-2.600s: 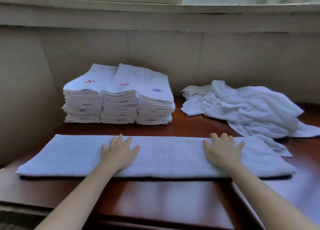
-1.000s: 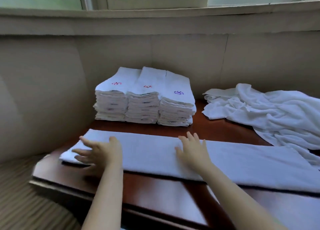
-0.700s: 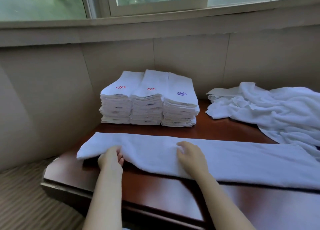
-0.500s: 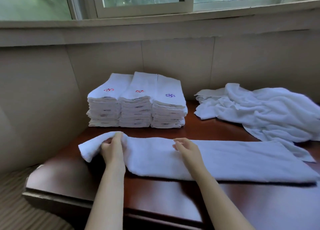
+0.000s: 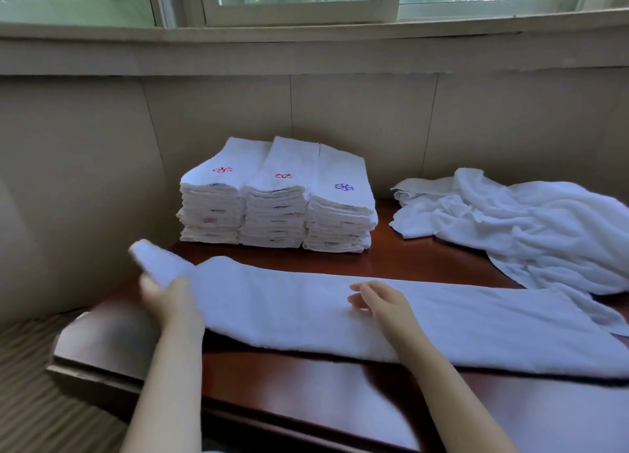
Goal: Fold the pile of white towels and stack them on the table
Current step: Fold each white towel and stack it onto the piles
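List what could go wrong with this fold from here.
1. The left hand grips only the lifted end of the long towel; its layers could slip apart and fold crooked.
2. The right hand lies lightly on the towel's middle, so the towel may slide on the table rather than crease.
3. The unfolded pile seems to overlap the towel's far right end and could get dragged.
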